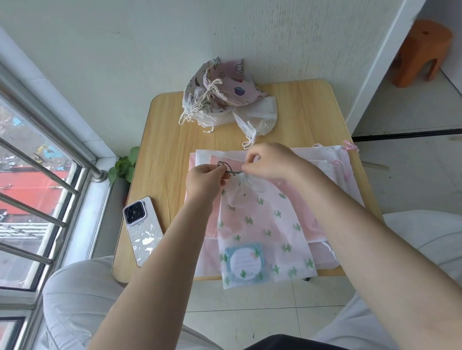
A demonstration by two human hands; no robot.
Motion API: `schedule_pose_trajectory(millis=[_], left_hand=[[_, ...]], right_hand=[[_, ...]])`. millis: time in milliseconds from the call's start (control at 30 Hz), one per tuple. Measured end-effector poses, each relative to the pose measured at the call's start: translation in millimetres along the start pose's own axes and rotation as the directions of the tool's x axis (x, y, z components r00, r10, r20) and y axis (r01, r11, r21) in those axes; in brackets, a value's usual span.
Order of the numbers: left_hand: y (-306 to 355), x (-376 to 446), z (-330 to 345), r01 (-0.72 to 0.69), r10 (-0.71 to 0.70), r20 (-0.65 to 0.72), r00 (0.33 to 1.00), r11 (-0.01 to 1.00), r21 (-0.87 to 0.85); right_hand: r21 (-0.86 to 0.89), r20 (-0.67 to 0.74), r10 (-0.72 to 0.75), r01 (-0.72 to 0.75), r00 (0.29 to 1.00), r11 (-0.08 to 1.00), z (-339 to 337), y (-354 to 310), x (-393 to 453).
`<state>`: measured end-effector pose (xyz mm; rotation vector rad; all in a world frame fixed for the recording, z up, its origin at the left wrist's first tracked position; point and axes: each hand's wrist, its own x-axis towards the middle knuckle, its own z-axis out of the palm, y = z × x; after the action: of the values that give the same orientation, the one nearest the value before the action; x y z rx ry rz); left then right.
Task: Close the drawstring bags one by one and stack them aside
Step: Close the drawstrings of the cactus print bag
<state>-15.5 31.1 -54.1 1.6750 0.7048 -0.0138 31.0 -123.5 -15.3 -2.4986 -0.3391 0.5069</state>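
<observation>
Pinching dark drawstring (230, 170): left hand (206, 182), right hand (270, 160) fingers; cactus-print bag (259, 224) translucent white, neck cinched.

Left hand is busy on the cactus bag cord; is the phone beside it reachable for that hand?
Probably yes, once it lets go. The left hand pinches the dark cord now, but the phone lies just to its left on bare table, nothing between.

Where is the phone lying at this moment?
In the head view the phone lies on the left edge of the wooden table, beside the window, left of the pink bags and the left hand.
</observation>
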Motion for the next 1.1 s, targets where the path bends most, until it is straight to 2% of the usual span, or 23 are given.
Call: schedule_pose_trajectory(millis=[67, 200, 267, 333, 400, 433, 467, 533, 567, 633, 733, 833, 867, 933, 1033, 1100], left_hand=[[0.0, 0.3, -4.3, 0.01, -0.01, 0.002, 1.0, 0.999, -0.033], [-0.9, 3.6, -11.2, 0.01, -0.012, -0.067, 0.998, 0.999, -0.032], [-1.4, 6.3, -13.6, 0.002, 0.005, -0.216, 0.976, 0.999, 0.036], [-0.2, 6.1, -16.8, -0.018, 0.067, -0.399, 0.914, 0.992, 0.126], [1.1, 7.5, -19.2, -0.112, 0.25, -0.459, 0.853, 0.945, 0.306], [2.1, 8.7, -18.6, -0.197, 0.341, -0.398, 0.852, 0.912, 0.359], [4.2, 9.8, -16.8, -0.295, 0.4, -0.282, 0.872, 0.889, 0.35], [10.2, 6.6, -10.7, -0.371, 0.379, 0.021, 0.925, 0.89, 0.265], [11.1, 5.5, -8.2, -0.377, 0.35, 0.146, 0.926, 0.886, 0.27], [11.5, 5.0, -4.9, -0.4, 0.306, 0.285, 0.908, 0.835, 0.378], [12.4, 4.7, -4.2, -0.413, 0.276, 0.313, 0.909, 0.71, 0.571], [13.5, 1.8, -6.3, -0.385, 0.329, 0.222, 0.918, 0.601, 0.7], [15.4, 0.1, -7.2, -0.377, 0.327, 0.212, 0.921, 0.607, 0.7], [20.4, -0.2, -8.2, -0.33, 0.226, 0.241, 0.944, 0.701, 0.632], [27.6, -4.5, -10.3, -0.211, 0.059, 0.366, 0.929, 0.896, 0.391], [27.2, -6.6, -11.7, -0.154, 0.051, 0.412, 0.91, 0.963, 0.221]], right_hand=[[-0.076, 0.056, -0.021, 0.025, 0.998, 0.997, -0.6, -1.4, -1.5], [-0.097, 0.107, -0.05, 0.061, 0.993, 0.993, -1.4, 1.0, -3.4], [-0.082, 0.099, -0.061, 0.069, 0.993, 0.994, -1.4, 2.6, -4.5], [-0.051, 0.104, -0.056, 0.062, 0.993, 0.997, -1.4, 4.2, -4.9], [-0.009, 0.102, -0.059, 0.06, 0.993, 0.998, -1.2, 6.3, -4.0], [0.01, 0.098, -0.063, 0.063, 0.993, 0.998, -1.2, 6.5, -3.9], [0.027, 0.093, -0.067, 0.065, 0.993, 0.998, -1.0, 6.5, -3.4], [0.045, 0.082, -0.075, 0.071, 0.994, 0.996, -0.6, 6.5, -2.7], [0.049, 0.075, -0.076, 0.072, 0.994, 0.996, 0.0, 6.5, -2.3], [0.06, 0.063, -0.075, 0.071, 0.995, 0.996, 0.1, 7.1, -2.0], [0.061, 0.06, -0.084, 0.08, 0.995, 0.995, -0.2, 8.2, -3.5], [0.065, 0.049, -0.09, 0.087, 0.995, 0.994, -1.6, 9.9, -5.4], [0.067, 0.045, -0.087, 0.084, 0.995, 0.994, -1.5, 10.5, -5.4], [0.064, 0.04, -0.078, 0.076, 0.996, 0.995, -0.3, 11.6, -5.1], [0.071, 0.034, -0.072, 0.069, 0.997, 0.995, 3.8, 12.7, -4.5], [0.08, 0.032, -0.072, 0.069, 0.997, 0.994, 6.5, 12.9, -4.3]])
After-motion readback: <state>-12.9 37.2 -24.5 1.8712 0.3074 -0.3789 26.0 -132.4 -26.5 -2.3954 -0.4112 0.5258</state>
